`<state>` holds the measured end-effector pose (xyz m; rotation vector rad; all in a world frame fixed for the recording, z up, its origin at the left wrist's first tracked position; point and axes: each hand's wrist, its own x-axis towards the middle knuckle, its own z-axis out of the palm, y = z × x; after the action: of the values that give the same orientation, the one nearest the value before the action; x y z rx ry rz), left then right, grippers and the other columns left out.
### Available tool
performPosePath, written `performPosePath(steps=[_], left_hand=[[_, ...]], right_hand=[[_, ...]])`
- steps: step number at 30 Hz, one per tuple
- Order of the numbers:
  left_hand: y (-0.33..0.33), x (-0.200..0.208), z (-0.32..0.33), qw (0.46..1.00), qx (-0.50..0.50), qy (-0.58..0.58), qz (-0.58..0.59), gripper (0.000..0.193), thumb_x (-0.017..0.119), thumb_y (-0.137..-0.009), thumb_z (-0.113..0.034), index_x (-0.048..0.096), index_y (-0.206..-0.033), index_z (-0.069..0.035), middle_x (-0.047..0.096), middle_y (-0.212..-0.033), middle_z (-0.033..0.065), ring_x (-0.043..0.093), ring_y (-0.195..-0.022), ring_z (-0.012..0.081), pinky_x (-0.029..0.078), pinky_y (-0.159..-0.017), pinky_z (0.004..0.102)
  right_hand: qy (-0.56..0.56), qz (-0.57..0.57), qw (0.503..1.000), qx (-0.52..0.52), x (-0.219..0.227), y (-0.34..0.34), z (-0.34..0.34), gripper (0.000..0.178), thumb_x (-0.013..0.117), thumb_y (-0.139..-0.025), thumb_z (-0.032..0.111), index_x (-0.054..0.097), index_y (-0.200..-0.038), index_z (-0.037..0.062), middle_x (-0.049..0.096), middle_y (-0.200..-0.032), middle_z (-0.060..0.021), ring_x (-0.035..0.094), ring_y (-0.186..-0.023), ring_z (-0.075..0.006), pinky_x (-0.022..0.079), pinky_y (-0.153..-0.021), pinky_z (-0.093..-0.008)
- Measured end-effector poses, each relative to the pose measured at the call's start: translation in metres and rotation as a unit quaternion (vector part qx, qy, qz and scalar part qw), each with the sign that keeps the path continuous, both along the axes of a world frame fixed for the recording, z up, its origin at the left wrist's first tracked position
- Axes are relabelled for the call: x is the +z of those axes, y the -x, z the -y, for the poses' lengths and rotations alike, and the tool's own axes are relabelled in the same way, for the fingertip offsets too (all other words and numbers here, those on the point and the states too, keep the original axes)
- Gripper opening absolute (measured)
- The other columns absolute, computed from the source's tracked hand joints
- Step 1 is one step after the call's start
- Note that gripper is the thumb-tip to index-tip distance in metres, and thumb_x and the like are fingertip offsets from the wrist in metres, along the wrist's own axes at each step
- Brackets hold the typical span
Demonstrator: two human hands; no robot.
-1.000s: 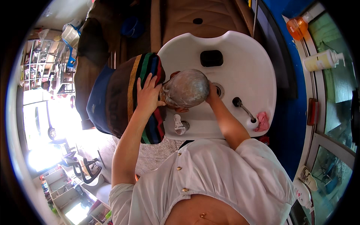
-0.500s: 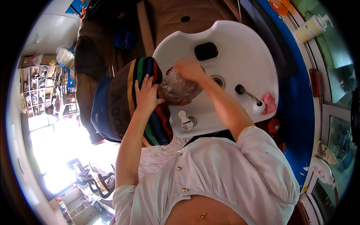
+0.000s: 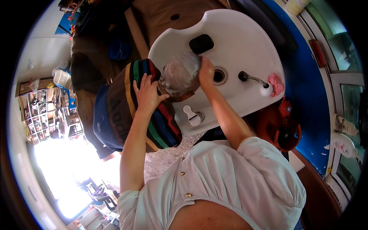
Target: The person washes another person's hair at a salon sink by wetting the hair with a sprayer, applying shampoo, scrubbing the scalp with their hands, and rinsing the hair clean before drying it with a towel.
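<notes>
A person bends over the white washbasin [image 3: 253,42], with their lathered head [image 3: 182,73] inside it, crown toward the drain [image 3: 219,76]. My left hand [image 3: 147,92] lies with fingers spread at the back of the neck, partly on the collar of the striped dark shirt [image 3: 126,103]. At the crown of the head, my right hand [image 3: 206,71] presses against the lather. Its fingertips are hidden against the far side of the head, so its grip cannot be made out.
A lever tap [image 3: 193,115] stands on the basin's near rim. A black pad [image 3: 201,43] lies at its far side. On the right are a spray hose head [image 3: 243,76] and a pink cloth [image 3: 276,84]. A red-orange gas cylinder [image 3: 285,132] stands beside the basin, and a blue bucket [image 3: 119,50] behind.
My right hand has slid from the far top of the head down to the crown beside the drain. My left hand stays at the neck. The whole view has shifted slightly.
</notes>
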<state>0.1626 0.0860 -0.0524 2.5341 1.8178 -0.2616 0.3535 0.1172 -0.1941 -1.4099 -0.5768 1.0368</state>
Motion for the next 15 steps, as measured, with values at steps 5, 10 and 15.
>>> performPosePath(steps=[5,10,15], left_hand=[[-0.003,0.001,-0.008,1.000,-0.006,0.009,-0.030,0.063,0.079,-0.061,-0.040,0.063,-0.112,-0.007,0.046,-0.135,0.0127,0.033,-0.132,0.0262,0.013,-0.109,0.0539],[0.005,0.003,-0.004,0.999,-0.010,0.023,-0.047,0.065,0.078,-0.062,-0.039,0.060,-0.116,-0.006,0.044,-0.135,0.0128,0.033,-0.132,0.0260,0.014,-0.109,0.0537],[0.000,-0.001,-0.007,0.998,-0.017,0.017,-0.058,0.067,0.078,-0.063,-0.039,0.059,-0.117,-0.006,0.043,-0.136,0.0129,0.033,-0.132,0.0259,0.016,-0.109,0.0541]], right_hand=[[-0.174,0.564,0.807,-0.012,0.043,0.053,0.028,0.035,0.051,-0.087,0.020,0.056,-0.119,0.0060,0.051,-0.126,-0.0157,0.046,-0.119,-0.0290,0.030,-0.101,-0.0499],[-0.159,0.527,0.833,-0.053,0.032,0.050,0.034,0.039,0.050,-0.089,0.025,0.051,-0.123,0.0069,0.047,-0.131,-0.0131,0.041,-0.124,-0.0289,0.029,-0.103,-0.0465],[-0.002,-0.161,0.956,-0.245,-0.015,0.032,0.002,0.043,0.047,-0.091,0.033,0.050,-0.123,0.0044,0.049,-0.125,-0.0166,0.046,-0.116,-0.0324,0.035,-0.099,-0.0413]])
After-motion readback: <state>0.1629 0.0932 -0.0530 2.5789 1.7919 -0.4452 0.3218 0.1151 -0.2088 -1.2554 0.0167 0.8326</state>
